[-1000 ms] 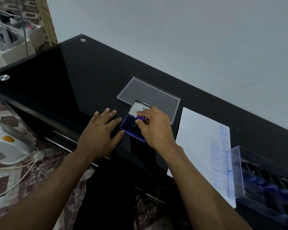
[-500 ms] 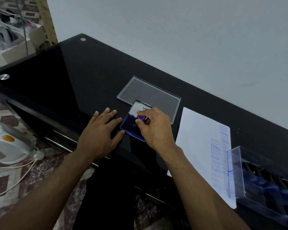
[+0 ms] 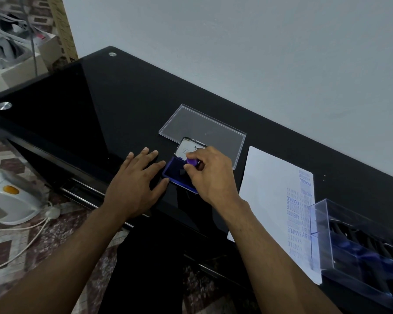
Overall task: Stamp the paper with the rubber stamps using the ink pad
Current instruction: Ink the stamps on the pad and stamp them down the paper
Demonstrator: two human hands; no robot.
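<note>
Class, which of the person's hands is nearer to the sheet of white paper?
Right. The right hand, pinching the purple stamp, sits just beside the paper; the left hand lies beyond the ink pad.

Home: clothes iron [image 3: 7, 205], tiled floor [image 3: 9, 164]

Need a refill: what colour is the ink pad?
Dark blue-violet, seen in the head view: ink pad.
</note>
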